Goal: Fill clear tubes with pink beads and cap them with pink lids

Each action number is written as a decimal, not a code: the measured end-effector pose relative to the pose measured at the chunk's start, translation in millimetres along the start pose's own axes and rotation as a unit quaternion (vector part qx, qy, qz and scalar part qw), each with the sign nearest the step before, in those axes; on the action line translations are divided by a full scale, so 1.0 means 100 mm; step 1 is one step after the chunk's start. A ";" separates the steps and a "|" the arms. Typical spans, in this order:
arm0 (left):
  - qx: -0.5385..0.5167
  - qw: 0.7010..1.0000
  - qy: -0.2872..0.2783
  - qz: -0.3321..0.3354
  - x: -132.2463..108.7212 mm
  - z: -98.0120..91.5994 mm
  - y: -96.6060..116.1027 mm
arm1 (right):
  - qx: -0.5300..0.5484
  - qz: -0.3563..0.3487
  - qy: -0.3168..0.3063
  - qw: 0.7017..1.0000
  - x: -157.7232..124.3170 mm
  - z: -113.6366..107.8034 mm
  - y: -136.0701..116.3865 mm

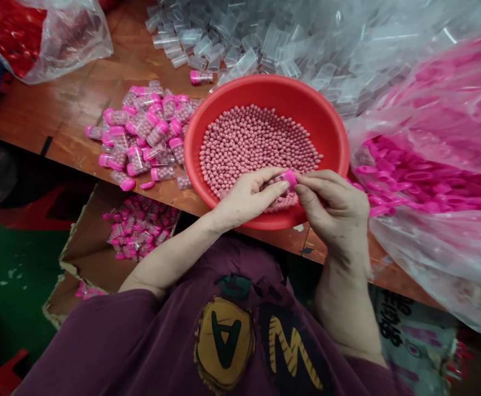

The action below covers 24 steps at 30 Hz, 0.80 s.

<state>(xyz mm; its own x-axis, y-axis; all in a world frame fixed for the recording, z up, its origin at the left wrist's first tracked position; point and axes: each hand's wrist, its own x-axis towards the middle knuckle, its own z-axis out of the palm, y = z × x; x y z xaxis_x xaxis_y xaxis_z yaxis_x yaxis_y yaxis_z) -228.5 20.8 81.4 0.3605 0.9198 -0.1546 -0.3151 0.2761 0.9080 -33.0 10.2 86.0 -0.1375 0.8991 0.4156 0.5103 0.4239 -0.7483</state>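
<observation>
My left hand (251, 197) is closed around a small clear plastic bottle, most of it hidden by the fingers. A bright pink cap (289, 177) sits at the bottle's right end. My right hand (335, 203) pinches at that cap with thumb and fingertips; whether the cap is fully seated I cannot tell. Both hands hover over the near side of a red plastic bowl (197, 132), which holds many small pink beads (257, 146). Left of the bowl lies a pile of filled bottles with pink caps (145, 129).
Empty clear bottles (249, 60) are heaped behind the bowl. Loose pink caps (422, 176) spill from a clear plastic bag (442, 236) at right. A bag of red pieces (13, 33) lies far left. Below the table edge, a cardboard box (87, 242) holds more capped bottles.
</observation>
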 end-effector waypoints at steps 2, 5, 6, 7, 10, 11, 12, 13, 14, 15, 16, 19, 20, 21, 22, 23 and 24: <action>0.020 1.000 0.002 0.002 -0.01 0.00 0.01 | 0.001 -0.021 -0.007 1.000 -0.04 -0.03 0.04; 0.017 1.000 -0.002 -0.010 -0.02 0.02 0.05 | 0.033 -0.003 0.016 0.999 -0.12 0.02 0.08; 0.011 1.000 -0.013 -0.021 -0.02 0.02 0.06 | 0.046 0.015 0.044 0.998 -0.14 0.07 0.08; 0.008 0.999 -0.032 -0.031 -0.02 0.02 0.08 | 0.060 0.036 0.079 0.994 -0.14 0.13 0.08; 0.017 0.994 -0.100 -0.046 -0.02 0.02 0.10 | 0.134 0.094 0.132 0.978 -0.05 0.30 0.02; 0.024 0.993 -0.109 -0.044 -0.02 0.02 0.11 | 0.174 0.115 0.109 0.972 0.00 0.35 0.01; 0.030 0.993 -0.110 -0.040 -0.02 0.02 0.11 | 0.216 0.135 0.071 0.964 0.05 0.38 -0.01; 0.035 0.993 -0.107 -0.035 -0.01 0.02 0.11 | 0.250 0.152 0.031 0.956 0.11 0.40 -0.01; 0.041 0.993 -0.103 -0.030 -0.01 0.02 0.11 | 0.265 0.167 -0.004 0.950 0.15 0.40 -0.01; 0.050 0.994 -0.098 -0.024 0.00 0.02 0.10 | 0.260 0.181 -0.028 0.948 0.18 0.40 0.01; 0.059 0.994 -0.094 -0.017 0.00 0.03 0.09 | 0.243 0.190 -0.042 0.950 0.21 0.40 0.02; 0.079 0.994 -0.069 0.008 0.02 0.05 0.05 | 0.190 0.214 -0.058 0.956 0.23 0.40 0.05; 0.075 0.996 -0.054 0.011 0.02 0.05 0.03 | 0.191 0.219 -0.050 0.956 0.23 0.40 0.05; 0.067 0.997 -0.037 0.006 0.02 0.05 0.01 | 0.194 0.216 -0.032 0.956 0.22 0.40 0.04; 0.053 0.998 -0.018 -0.004 0.03 0.06 -0.01 | 0.190 0.203 0.003 0.960 0.21 0.40 0.03; 0.036 0.999 0.005 -0.015 0.03 0.05 -0.03 | 0.173 0.182 0.046 0.967 0.20 0.40 0.02; 0.019 0.999 0.030 -0.023 0.04 0.05 -0.04 | 0.141 0.151 0.083 0.975 0.17 0.38 0.01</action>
<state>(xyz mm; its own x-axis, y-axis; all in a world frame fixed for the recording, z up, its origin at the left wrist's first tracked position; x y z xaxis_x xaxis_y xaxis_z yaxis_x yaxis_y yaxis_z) -221.4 21.8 79.1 0.3197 0.9218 -0.2195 -0.2657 0.3096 0.9130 -67.4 30.2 72.9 0.1331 0.9675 0.2152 0.2493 0.1774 -0.9520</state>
